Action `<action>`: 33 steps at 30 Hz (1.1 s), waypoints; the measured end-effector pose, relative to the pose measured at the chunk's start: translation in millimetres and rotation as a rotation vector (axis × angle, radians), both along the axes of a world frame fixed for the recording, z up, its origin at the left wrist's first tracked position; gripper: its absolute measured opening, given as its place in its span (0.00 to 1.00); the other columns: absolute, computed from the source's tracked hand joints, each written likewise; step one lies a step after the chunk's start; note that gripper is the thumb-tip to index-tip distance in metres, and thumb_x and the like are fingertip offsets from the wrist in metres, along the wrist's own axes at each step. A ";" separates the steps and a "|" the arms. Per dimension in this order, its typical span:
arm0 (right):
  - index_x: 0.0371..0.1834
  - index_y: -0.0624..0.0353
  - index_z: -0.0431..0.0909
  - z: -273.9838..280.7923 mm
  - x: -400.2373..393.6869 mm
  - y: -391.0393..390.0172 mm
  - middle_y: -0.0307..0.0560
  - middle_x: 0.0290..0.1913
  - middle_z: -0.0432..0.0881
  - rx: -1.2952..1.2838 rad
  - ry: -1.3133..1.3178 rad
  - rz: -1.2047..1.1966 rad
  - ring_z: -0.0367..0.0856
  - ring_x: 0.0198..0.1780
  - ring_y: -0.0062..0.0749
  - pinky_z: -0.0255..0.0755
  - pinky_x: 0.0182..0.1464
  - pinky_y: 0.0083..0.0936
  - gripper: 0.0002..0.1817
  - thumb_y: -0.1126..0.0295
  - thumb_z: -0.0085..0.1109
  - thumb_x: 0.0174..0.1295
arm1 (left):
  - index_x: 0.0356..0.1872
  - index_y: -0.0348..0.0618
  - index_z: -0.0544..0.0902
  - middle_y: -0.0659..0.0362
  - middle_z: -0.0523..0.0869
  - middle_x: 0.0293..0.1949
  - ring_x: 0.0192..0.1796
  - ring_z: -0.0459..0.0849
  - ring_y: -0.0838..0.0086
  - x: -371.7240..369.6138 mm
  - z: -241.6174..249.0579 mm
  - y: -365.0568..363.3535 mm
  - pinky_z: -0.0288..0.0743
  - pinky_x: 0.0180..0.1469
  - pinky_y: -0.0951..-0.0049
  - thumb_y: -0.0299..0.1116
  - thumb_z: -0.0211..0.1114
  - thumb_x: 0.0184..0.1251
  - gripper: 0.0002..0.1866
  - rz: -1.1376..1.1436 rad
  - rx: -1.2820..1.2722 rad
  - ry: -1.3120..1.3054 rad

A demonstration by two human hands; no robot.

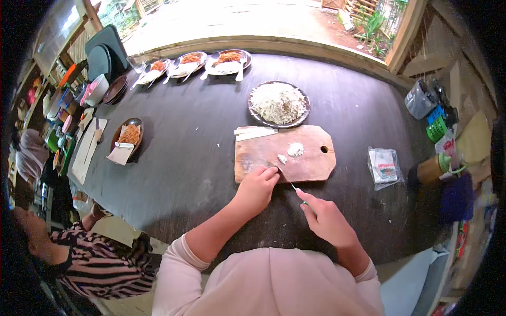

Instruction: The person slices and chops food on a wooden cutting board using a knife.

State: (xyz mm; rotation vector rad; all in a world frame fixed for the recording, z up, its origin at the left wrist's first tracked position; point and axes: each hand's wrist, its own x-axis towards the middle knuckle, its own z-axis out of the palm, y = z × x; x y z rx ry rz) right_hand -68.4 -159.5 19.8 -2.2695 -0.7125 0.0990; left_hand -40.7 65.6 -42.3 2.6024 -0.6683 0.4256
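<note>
A wooden cutting board (311, 168) lies on the dark table. Two small heaps of white chopped pieces (295, 149) rest on it, and pale strips (255, 134) lie along its upper left edge. My right hand (329, 221) is closed round the handle of a knife (293, 185), whose blade reaches over the board's front edge. Beside the blade, at the board's lower edge, my left hand (259, 185) has its fingers pressed together; what they hold, if anything, is hidden. Behind the board stands a round plate of white shredded food (279, 104).
Plates of white and orange food (227, 62) with cutlery line the far edge. A brown bowl (138, 150) with orange food sits left, a plastic-wrapped packet (383, 166) right. At lower left is another person in a striped top (105, 263). Baskets (436, 129) stand far right.
</note>
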 end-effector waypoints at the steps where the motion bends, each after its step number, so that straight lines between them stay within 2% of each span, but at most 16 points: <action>1: 0.64 0.59 0.73 -1.5 -0.2 -0.3 0.66 0.37 0.82 0.006 -0.008 0.008 0.83 0.38 0.59 0.77 0.41 0.45 0.21 0.74 0.54 0.67 | 0.49 0.35 0.81 0.53 0.79 0.56 0.57 0.77 0.58 -0.3 0.4 -0.2 0.73 0.61 0.64 0.23 0.62 0.53 0.19 0.004 0.012 -0.001; 9: 0.65 0.54 0.73 -4.3 -5.9 -0.3 0.62 0.33 0.82 -0.088 -0.010 -0.019 0.83 0.35 0.57 0.77 0.38 0.46 0.21 0.69 0.54 0.69 | 0.49 0.35 0.80 0.53 0.79 0.56 0.58 0.77 0.59 -0.4 -1.1 -1.2 0.73 0.62 0.65 0.22 0.63 0.51 0.20 0.009 0.037 -0.004; 11: 0.63 0.56 0.75 -5.9 -6.3 0.1 0.61 0.32 0.81 -0.098 -0.021 -0.039 0.81 0.34 0.56 0.75 0.37 0.41 0.21 0.77 0.56 0.66 | 0.47 0.36 0.82 0.55 0.81 0.54 0.54 0.78 0.62 -1.4 -0.4 -2.4 0.75 0.58 0.66 0.22 0.62 0.50 0.18 0.027 0.040 -0.078; 21: 0.63 0.55 0.74 -14.1 1.2 3.6 0.61 0.32 0.80 -0.093 -0.054 -0.022 0.81 0.33 0.55 0.75 0.36 0.41 0.22 0.78 0.54 0.66 | 0.50 0.34 0.80 0.53 0.80 0.55 0.57 0.77 0.60 -2.1 -0.5 -1.5 0.73 0.61 0.65 0.23 0.63 0.50 0.21 0.013 0.063 -0.039; 23: 0.63 0.56 0.74 -21.8 7.5 8.5 0.61 0.32 0.80 -0.062 -0.123 -0.022 0.81 0.32 0.55 0.75 0.36 0.41 0.22 0.78 0.55 0.65 | 0.50 0.34 0.81 0.54 0.80 0.54 0.56 0.77 0.61 -4.4 1.2 -2.5 0.73 0.61 0.66 0.24 0.63 0.50 0.21 0.026 0.075 -0.041; 28: 0.63 0.57 0.75 -10.0 1.6 1.6 0.61 0.32 0.80 -0.022 -0.084 0.013 0.81 0.33 0.55 0.75 0.37 0.41 0.21 0.78 0.55 0.66 | 0.49 0.34 0.81 0.54 0.80 0.54 0.57 0.77 0.61 -3.9 4.1 -3.4 0.73 0.61 0.66 0.24 0.63 0.52 0.19 0.030 0.097 -0.021; 33: 0.62 0.58 0.75 -25.0 11.5 6.7 0.63 0.35 0.81 -0.008 -0.098 0.003 0.82 0.35 0.56 0.75 0.37 0.40 0.20 0.77 0.55 0.66 | 0.48 0.34 0.82 0.54 0.81 0.54 0.57 0.77 0.61 -4.2 1.0 -5.5 0.74 0.61 0.67 0.25 0.62 0.54 0.18 0.035 0.081 -0.028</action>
